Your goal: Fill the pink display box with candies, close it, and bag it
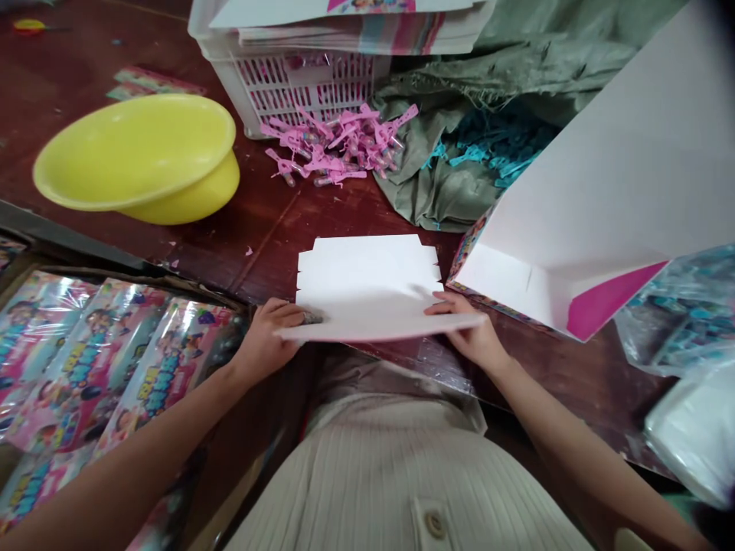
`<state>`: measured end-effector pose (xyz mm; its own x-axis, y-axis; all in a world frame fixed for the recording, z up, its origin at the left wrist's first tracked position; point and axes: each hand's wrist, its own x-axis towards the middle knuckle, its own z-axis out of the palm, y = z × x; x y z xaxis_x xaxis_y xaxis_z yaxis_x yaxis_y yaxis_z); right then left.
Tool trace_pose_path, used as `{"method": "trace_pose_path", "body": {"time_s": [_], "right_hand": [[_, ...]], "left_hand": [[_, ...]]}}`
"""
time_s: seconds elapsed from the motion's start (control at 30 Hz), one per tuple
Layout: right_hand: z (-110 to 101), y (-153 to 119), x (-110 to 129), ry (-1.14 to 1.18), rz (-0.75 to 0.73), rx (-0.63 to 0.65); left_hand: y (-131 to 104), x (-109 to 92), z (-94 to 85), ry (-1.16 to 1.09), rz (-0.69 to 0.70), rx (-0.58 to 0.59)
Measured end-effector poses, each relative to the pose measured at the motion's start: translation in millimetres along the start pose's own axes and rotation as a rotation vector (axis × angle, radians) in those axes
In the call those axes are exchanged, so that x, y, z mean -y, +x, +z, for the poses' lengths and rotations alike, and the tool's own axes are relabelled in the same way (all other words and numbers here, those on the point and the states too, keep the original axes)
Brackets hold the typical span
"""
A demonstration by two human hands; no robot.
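A white cardboard box blank (367,268) with notched flaps lies at the table's front edge, its near panel bent upward towards me. My left hand (269,333) grips the left side of this panel, fingers curled at its edge; a small dark, shiny patch shows by the fingertips, too unclear to name. Closed on the right side is my right hand (468,329), its lower part partly behind the raised panel. To the right of the blank stands an open printed box (540,283), white inside with a magenta flap.
A yellow basin (138,164) stands at the left. Pink clip-like pieces (350,141) lie before a white basket (230,73) topped with cardboard sheets. Blue pieces (488,153) sit in green cloth (425,191). Packed printed boxes (109,360) are at lower left, plastic bags (683,321) at right.
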<state>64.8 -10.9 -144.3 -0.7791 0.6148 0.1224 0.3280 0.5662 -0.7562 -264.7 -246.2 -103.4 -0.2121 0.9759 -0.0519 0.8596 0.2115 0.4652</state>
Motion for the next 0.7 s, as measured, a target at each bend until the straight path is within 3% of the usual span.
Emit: {"method": "trace_pose_path", "body": {"time_s": [0.1,0.17,0.27,0.37,0.47,0.6,0.7], "right_hand": [[11.5,15.3,9.6,-0.115,0.274,-0.17],[19.5,25.0,15.6,-0.166,0.384,-0.203],[32.6,34.3,23.1,-0.261,0.443,-0.205],[47.3,38.8,29.6,-0.375,0.421,-0.262],[57.4,41.1,33.1,-0.459,0.417,-0.315],[53.5,32.3,26.3,-0.33,0.445,-0.29],[37.8,16.6,15.7,0.041,0.291,-0.261]], "left_hand": [[15.4,0.9,4.1,-0.156,-0.234,-0.076],[26.3,0.4,9.1,-0.27,-0.381,-0.096],[36.1,-8.3,18.6,-0.134,-0.528,-0.109],[36.3,-27.2,31.3,0.239,-0.546,-0.176],[34.5,-42.4,43.4,0.402,-0.574,-0.2],[30.6,-35.9,43.7,0.149,-0.58,-0.254],[14.4,-21.3,24.2,-0.204,-0.379,-0.261]]}}
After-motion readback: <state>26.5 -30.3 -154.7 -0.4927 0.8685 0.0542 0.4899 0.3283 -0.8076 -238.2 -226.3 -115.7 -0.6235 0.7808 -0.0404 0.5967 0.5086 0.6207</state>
